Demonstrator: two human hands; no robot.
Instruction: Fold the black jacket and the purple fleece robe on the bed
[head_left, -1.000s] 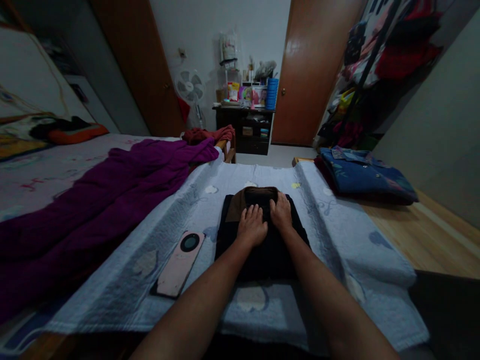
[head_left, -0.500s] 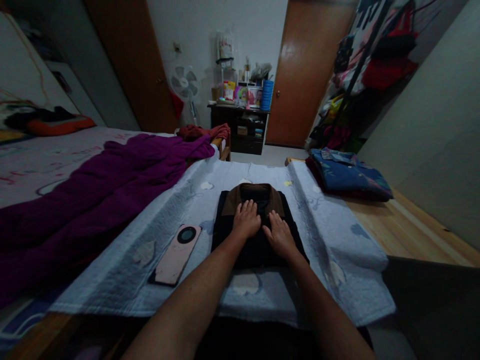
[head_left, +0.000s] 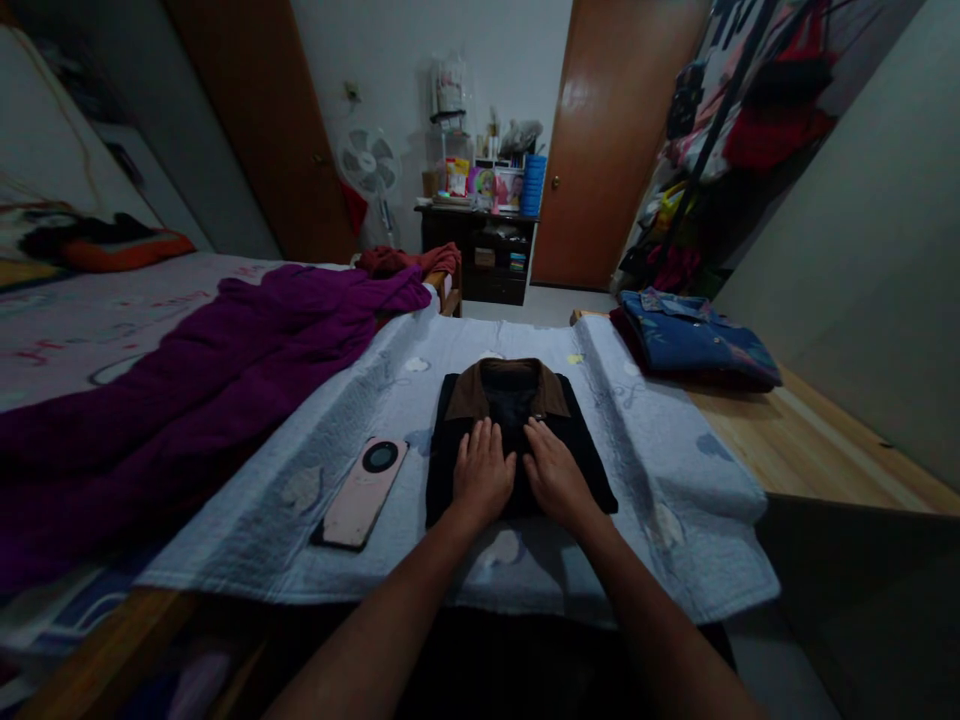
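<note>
A folded black shirt (head_left: 577,455) with a brown collar lies in front of me, its collar pointing away. It rests on a pale blue quilted cloth (head_left: 517,335) with cloud and heart-like patterns. My left hand (head_left: 484,470) lies flat on the left part of the shirt's front, just below the collar. On the right part, my right hand (head_left: 556,470) also lies flat, fingers stretched forward. Between the two hands a narrow strip of black fabric shows. To the left of the shirt a pink phone (head_left: 364,500) lies with its round camera ring facing up.
A folded blue patterned garment (head_left: 690,335) lies on a dark red one at the right, on a wooden surface (head_left: 810,430). A purple blanket (head_left: 225,350) covers part of the bed at left. Farther back stand a fan (head_left: 369,162) and a dark cabinet (head_left: 476,255).
Both hands have slid toward me on the shirt, the left one more, leaving the brown collar uncovered. The view has shifted slightly. The shirt stays folded on the cloth.
</note>
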